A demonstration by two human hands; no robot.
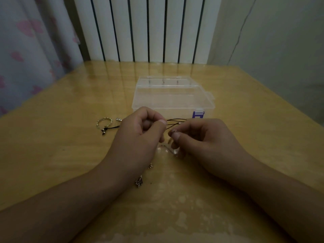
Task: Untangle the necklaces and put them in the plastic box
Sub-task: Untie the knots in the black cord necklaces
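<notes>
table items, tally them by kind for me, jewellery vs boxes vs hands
Hands: 2, left hand and right hand, both pinching the black cord necklace
Plastic box: 1, lid shut
Jewellery pieces in view: 5, the cord necklace, gold ring, silver bead, two charms
Total: 8

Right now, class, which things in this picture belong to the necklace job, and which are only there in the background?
Belong to the job:
- left hand and right hand, pinching the dark cord
- clear plastic box, behind the hands
- looped necklace on the table
- small pendants near the left wrist

Just background:
- table
- radiator
- curtain with pink hearts
</notes>
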